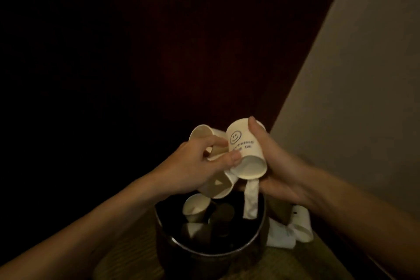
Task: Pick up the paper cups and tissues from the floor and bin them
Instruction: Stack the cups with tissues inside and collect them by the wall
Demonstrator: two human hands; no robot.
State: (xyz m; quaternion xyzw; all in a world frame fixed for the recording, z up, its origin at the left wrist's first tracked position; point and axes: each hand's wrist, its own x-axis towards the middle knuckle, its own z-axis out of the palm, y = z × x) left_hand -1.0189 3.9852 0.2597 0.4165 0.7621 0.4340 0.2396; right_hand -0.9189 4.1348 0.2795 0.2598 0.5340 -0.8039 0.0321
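Paper things, head view: all are low in the middle, over and beside a dark round bin (204, 251).
Left hand (197, 163): fingers curled, it grips two cups at once; the thumb tip lies against the side of the smiley cup.
Upper cup (201, 133): sticks out above the knuckles of this hand, tilted, mouth turned up and to the left.
Lower cup (217, 187): comes out under the same hand, mouth toward the camera, just above the bin opening.
Right hand (275, 166): closed round the smiley cup, thumb on the upper side near its base, the other fingers under it.
Smiley cup (244, 148): white with a blue smiling face and some blue letters, tilted, mouth pointing down toward the camera.
Tissue strip (251, 200): hangs from under the right palm; its lower end is inside the bin rim.
Cups in the bin (195, 208): at least two pale cups lie on their sides in the dark inside; more I cannot tell.
Floor cup (302, 225): lies on its side, right of the bin, below the right wrist.
Floor tissue (280, 237): white, crumpled, between the bin and the floor cup.
Floor (295, 266): greenish carpet.
Wall (352, 75): pale, on the right; a dark red surface (204, 52) fills the rest behind.
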